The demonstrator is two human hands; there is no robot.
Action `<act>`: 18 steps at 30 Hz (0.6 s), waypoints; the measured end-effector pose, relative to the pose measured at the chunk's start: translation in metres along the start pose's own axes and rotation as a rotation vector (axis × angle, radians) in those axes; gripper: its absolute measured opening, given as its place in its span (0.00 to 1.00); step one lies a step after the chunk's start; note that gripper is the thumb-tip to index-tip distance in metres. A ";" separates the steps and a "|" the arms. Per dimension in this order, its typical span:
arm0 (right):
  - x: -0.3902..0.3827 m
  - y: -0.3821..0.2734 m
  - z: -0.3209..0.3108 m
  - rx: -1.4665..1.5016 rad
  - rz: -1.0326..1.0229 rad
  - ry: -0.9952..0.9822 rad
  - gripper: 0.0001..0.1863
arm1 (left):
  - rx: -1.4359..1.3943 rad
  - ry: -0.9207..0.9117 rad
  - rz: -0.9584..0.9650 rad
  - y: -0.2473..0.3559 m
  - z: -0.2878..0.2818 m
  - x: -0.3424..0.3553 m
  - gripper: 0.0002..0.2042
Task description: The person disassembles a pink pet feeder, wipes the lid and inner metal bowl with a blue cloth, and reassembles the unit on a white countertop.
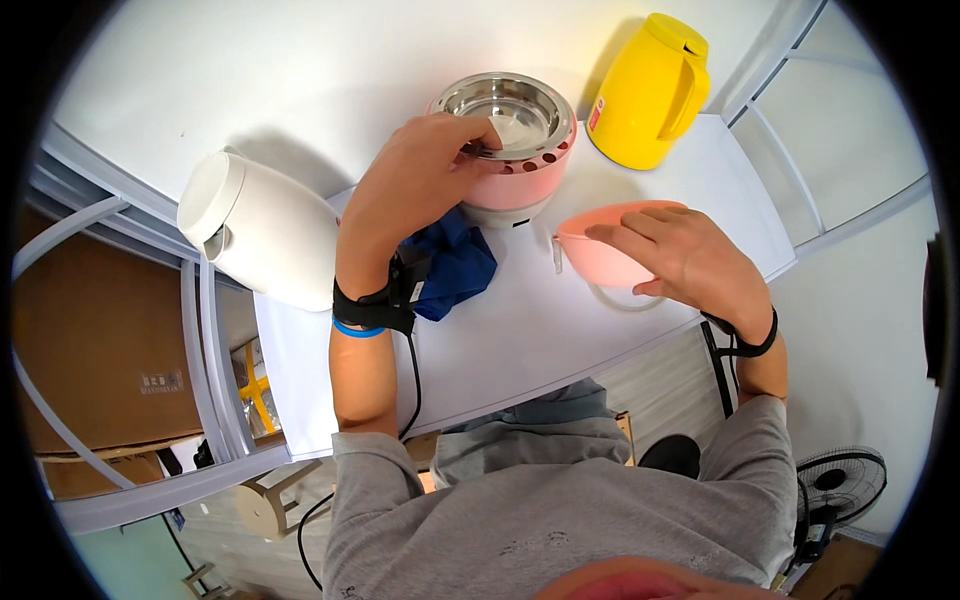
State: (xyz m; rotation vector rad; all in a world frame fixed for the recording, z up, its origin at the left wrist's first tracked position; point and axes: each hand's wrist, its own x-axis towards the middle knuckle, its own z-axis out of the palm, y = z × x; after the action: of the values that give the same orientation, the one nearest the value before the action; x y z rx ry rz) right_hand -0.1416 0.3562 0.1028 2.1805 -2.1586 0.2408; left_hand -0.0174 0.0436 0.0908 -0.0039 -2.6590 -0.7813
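Against the back wall stands a round pink-and-white appliance [515, 190] with a row of dark holes around its upper edge. A shiny steel bowl [515, 100] sits in its top. My left hand [425, 165] reaches over the near left side, fingers closed on the steel bowl's rim; the thumb is partly hidden. Further right, my right hand [690, 255] grips a pink plastic bowl [605, 258] by its near right rim, thumb below and fingers over the edge. A small clear tab hangs from this bowl's left side, and a pale curved rim shows beneath it.
A dark blue cloth bundle [455, 265] lies under my left wrist. At the left, a white jug [265, 230] stands beside my forearm; a yellow jug [650, 95] is at the back right. The white table's front edge [560, 370] runs before my lap. A black cable [415, 390] trails from my left wrist.
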 end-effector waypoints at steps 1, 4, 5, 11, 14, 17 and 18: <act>0.000 0.001 0.003 -0.036 -0.010 0.007 0.47 | 0.002 0.015 0.017 -0.001 0.001 0.000 0.08; -0.003 0.005 0.016 -0.137 0.010 0.014 0.47 | 0.007 0.037 0.025 -0.001 0.002 0.001 0.08; -0.006 0.006 0.021 -0.170 0.028 0.014 0.47 | 0.006 0.038 0.023 0.000 0.002 0.001 0.09; -0.013 0.022 0.039 -0.272 0.122 0.016 0.43 | -0.054 0.143 0.038 0.001 -0.001 0.001 0.08; -0.012 0.035 0.053 -0.228 0.128 0.085 0.44 | -0.044 0.182 0.048 -0.001 -0.005 -0.001 0.08; -0.010 0.043 0.062 -0.199 0.189 0.074 0.41 | -0.028 0.194 -0.009 0.003 -0.012 -0.003 0.10; -0.007 0.044 0.066 -0.170 0.157 0.083 0.41 | -0.016 0.205 -0.002 0.003 -0.014 -0.005 0.09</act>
State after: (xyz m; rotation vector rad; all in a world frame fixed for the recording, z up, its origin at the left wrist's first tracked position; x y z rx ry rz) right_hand -0.1812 0.3524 0.0333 1.8815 -2.2178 0.1468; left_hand -0.0077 0.0393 0.1020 0.0716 -2.4595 -0.7607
